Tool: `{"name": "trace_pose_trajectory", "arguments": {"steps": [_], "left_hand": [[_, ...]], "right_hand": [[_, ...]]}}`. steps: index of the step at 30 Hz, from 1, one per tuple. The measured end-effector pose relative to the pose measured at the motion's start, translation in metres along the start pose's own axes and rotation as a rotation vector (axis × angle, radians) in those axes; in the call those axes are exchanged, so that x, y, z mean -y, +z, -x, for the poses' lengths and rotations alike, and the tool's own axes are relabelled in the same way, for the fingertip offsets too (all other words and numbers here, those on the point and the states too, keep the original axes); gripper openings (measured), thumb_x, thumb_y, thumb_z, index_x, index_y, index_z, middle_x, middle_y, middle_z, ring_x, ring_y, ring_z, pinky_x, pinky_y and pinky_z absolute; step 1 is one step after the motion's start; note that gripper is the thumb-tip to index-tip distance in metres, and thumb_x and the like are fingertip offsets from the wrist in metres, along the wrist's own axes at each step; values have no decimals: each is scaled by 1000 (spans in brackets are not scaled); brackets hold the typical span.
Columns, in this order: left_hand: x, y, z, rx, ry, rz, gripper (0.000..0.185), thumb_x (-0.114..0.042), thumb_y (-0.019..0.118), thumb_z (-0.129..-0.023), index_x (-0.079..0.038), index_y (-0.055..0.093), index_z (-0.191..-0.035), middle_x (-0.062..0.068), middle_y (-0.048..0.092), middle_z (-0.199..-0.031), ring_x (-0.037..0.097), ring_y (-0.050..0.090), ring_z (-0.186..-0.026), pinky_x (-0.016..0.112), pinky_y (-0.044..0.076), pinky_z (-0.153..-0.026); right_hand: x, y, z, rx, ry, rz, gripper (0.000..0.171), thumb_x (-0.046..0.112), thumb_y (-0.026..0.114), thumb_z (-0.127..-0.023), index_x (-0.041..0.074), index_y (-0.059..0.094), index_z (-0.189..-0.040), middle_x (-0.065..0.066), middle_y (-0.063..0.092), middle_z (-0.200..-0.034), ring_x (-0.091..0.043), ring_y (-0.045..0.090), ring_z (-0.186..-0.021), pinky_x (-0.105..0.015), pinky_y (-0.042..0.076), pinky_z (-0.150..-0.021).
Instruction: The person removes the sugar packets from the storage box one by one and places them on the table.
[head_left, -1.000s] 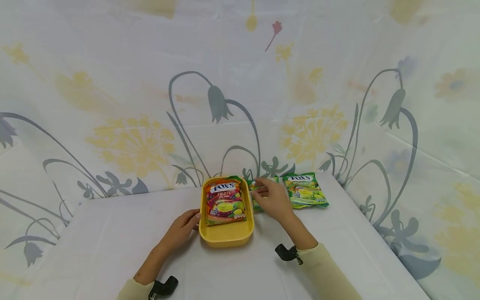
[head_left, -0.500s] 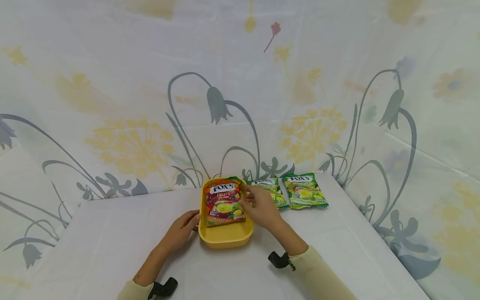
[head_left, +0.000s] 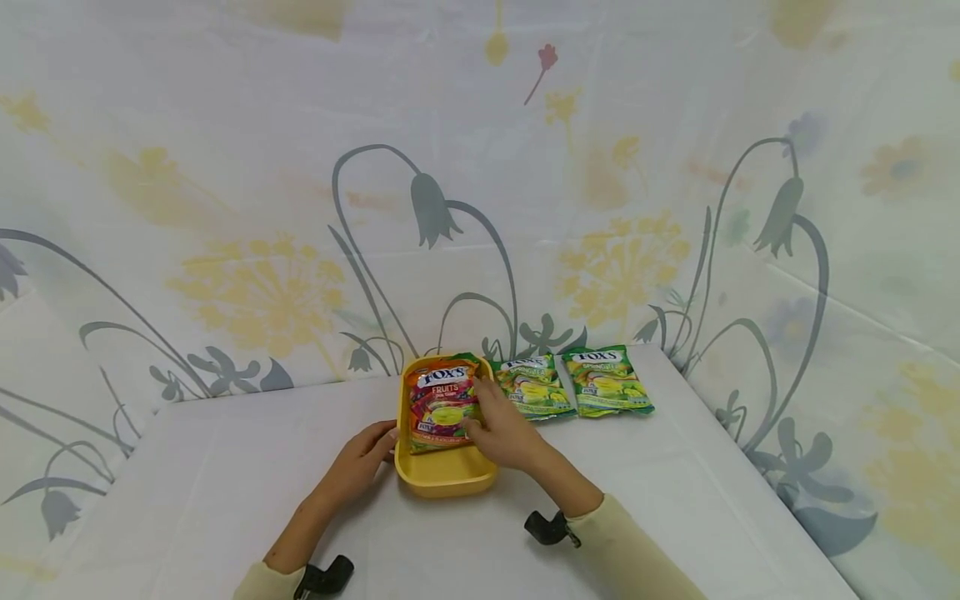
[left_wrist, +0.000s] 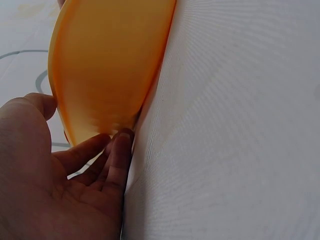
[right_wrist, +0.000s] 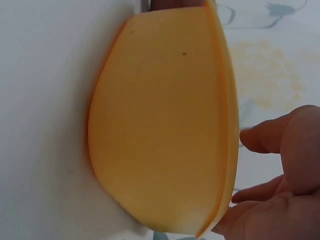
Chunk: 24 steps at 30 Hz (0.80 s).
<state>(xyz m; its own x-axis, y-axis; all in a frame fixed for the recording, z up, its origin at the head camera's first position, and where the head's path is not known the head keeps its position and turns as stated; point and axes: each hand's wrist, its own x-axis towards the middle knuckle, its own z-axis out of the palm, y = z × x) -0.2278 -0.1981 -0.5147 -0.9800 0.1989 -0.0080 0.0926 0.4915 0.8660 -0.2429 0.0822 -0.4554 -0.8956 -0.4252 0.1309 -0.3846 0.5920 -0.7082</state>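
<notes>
A yellow plastic tray [head_left: 446,475] stands on the white table, with a red-orange FOX'S candy packet [head_left: 442,408] lying in its far part. My left hand [head_left: 360,462] rests against the tray's left side. In the left wrist view its thumb is at the rim and its fairly straight fingers [left_wrist: 120,155] touch the outer wall. Over the tray's right edge reaches my right hand [head_left: 506,429], with thumb and fingers apart at the packet's right side. In the right wrist view, the rim hides the fingertips and the packet, so contact with the packet cannot be told.
Two green FOX'S packets, one nearer the tray [head_left: 534,390] and one farther right [head_left: 606,382], lie flat along the table's back edge. A pale floral sheet [head_left: 465,208] rises behind the table [head_left: 247,467]. Dark wrist cameras sit at both sleeves.
My right hand has moved left and toward me, from the nearer green packet to the red-orange packet in the tray, uncovering the green one. The left hand has stayed at the tray.
</notes>
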Motion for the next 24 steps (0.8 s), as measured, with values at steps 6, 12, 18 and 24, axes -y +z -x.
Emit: {"name": "trace_pose_trajectory", "arguments": {"steps": [6, 12, 18, 24], "left_hand": [[1, 0, 0, 1, -1, 7, 54, -41, 47, -114, -2, 56, -150, 15, 64, -143, 20, 70, -109, 46, 57, -103], [0, 0, 0, -2, -1, -3, 54, -41, 47, -114, -2, 56, -150, 14, 65, -142, 21, 70, -109, 46, 57, -103], [-1, 0, 0, -7, -3, -12, 53, -40, 47, -114, -1, 56, -150, 14, 65, -141, 21, 70, -108, 47, 56, -102], [-1, 2, 0, -14, -4, -15, 52, -38, 47, -115, -1, 56, -150, 15, 65, -142, 21, 70, -108, 48, 56, -103]], "right_hand": [[4, 0, 2, 76, 46, -117, 70, 19, 57, -109, -3, 23, -166, -32, 12, -172, -47, 13, -161, -65, 21, -125], [7, 3, 1, 89, 89, -188, 67, 19, 56, -110, 4, 24, -168, -31, 9, -173, -48, 6, -161, -68, 18, -125], [6, 3, -1, 111, 118, -234, 68, 20, 56, -110, 7, 24, -169, -26, 18, -173, -45, 19, -160, -64, 22, -126], [7, 1, 0, 152, 141, -325, 67, 16, 56, -110, 7, 25, -169, -24, 25, -171, -43, 20, -160, -62, 19, -127]]}}
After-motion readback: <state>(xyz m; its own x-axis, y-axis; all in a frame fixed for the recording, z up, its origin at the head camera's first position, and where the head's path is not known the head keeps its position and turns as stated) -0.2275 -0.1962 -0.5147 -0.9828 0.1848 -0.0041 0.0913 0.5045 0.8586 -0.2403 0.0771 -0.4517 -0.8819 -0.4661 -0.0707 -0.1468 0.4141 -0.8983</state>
